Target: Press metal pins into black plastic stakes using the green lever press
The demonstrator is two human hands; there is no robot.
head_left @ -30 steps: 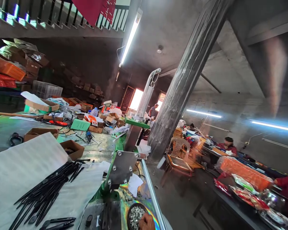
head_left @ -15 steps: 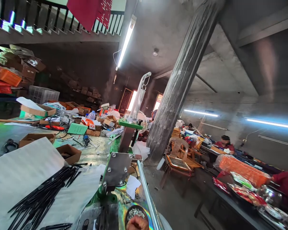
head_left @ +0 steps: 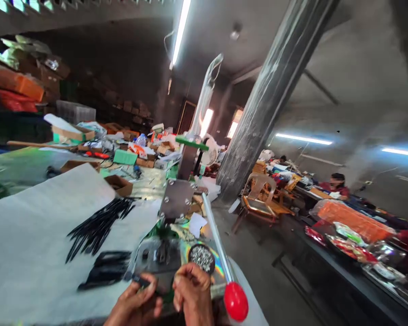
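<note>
My left hand (head_left: pixel 136 301) pinches a slim black piece (head_left: pixel 140 280) between thumb and fingers, in front of the hand press's base. Beside it, my right hand (head_left: pixel 192 292) has its fingertips pressed together; whatever they hold is too small or hidden. A round dish of small silvery metal parts (head_left: pixel 201 259) sits just beyond the right hand. The hand press (head_left: pixel 177 199) stands ahead, its steel lever (head_left: pixel 217 237) slanting down to a red knob (head_left: pixel 236 301) at the right. Left of the press, a heap of long black pieces (head_left: pixel 97 226) lies on white sheeting, with more black pieces (head_left: pixel 107 269) nearer me.
Small cardboard boxes (head_left: pixel 119 184) and tools clutter the table behind the heap. A concrete pillar (head_left: pixel 254 104) and a chair (head_left: pixel 258 199) stand right of the press. Farther right, a person (head_left: pixel 336 185) sits at a long table bearing an orange plastic-wrapped bundle (head_left: pixel 353 219).
The view has tilted down and shifted left. My right hand has come away from the dish of metal parts, and my left hand has come into view with a black piece.
</note>
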